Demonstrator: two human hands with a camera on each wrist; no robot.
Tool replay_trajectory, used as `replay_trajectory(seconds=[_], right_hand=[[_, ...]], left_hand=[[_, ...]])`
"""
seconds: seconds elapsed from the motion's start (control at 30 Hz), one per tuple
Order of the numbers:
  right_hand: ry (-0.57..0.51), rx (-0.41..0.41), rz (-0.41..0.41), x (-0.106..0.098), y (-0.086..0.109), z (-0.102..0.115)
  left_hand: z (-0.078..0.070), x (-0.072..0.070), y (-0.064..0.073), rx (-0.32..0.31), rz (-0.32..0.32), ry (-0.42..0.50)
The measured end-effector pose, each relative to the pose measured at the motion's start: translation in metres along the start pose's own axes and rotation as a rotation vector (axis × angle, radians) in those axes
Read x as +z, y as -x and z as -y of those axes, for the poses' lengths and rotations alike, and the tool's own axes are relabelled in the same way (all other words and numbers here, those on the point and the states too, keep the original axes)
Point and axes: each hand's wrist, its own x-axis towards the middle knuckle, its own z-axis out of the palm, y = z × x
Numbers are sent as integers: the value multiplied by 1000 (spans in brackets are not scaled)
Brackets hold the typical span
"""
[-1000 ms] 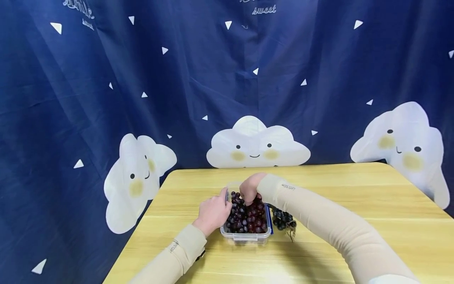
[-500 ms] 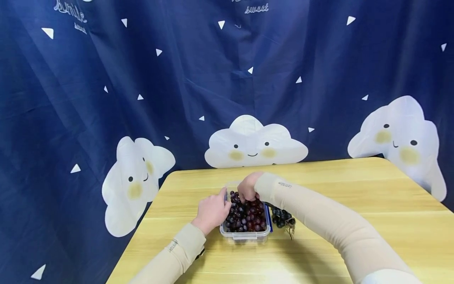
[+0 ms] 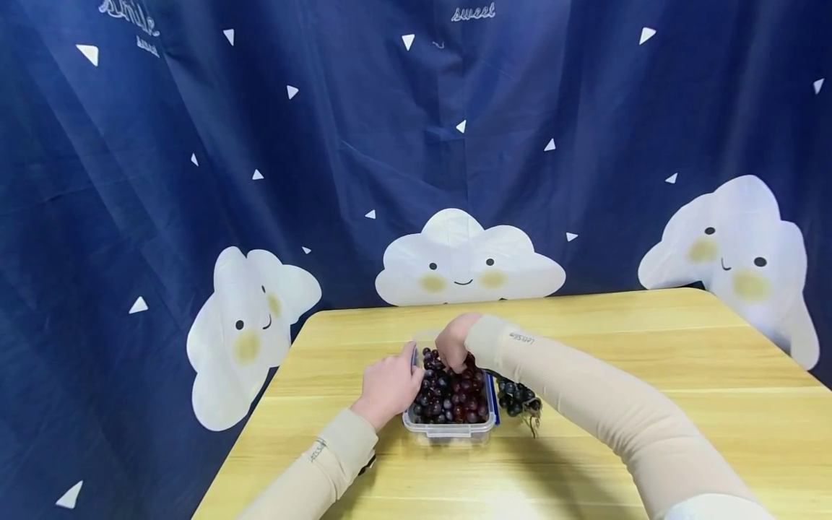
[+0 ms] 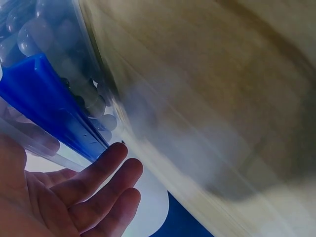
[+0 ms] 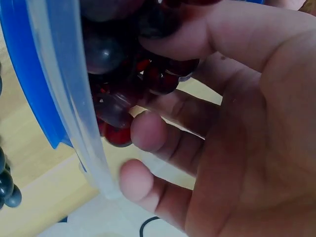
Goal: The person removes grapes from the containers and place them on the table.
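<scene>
A clear plastic food container (image 3: 448,432) full of dark red and purple grapes (image 3: 458,408) stands on the table. My left hand (image 3: 388,384) holds its left side, thumb at the rim; in the left wrist view several fingers lie loosely beside a blue locking flap (image 4: 54,106). From above, my right hand (image 3: 453,341) reaches into the far part of the container. Seen from the right wrist, its thumb and fingers curl round red grapes (image 5: 160,79) close to the container wall. The head view hides these fingertips among the fruit.
Right of the container, partly under the right forearm, lies another bunch of blue-black grapes (image 3: 516,397) with a stringy stem. The wooden table (image 3: 637,347) ends at a navy curtain (image 3: 351,144) printed with clouds. Another blue flap (image 3: 494,401) hangs along the container's right side.
The head view has shifted slightly. My right hand has moved a little to the left over the grapes; the left hand keeps its place on the container.
</scene>
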Motion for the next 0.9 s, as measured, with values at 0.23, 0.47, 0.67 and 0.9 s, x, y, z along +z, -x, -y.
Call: replay_trajectory(seconds=[0.23, 0.47, 0.67, 0.9], right_hand=[[62, 5, -46, 1, 3, 4], [-4, 7, -20, 3, 0, -2], [-76, -15, -37, 5, 5, -6], [-109, -52, -61, 4, 6, -6]], left_hand=[[-1, -1, 0, -16, 9, -3], [-1, 0, 0, -20, 7, -7], [1, 2, 0, -23, 2, -15], [2, 1, 1, -20, 2, 5]])
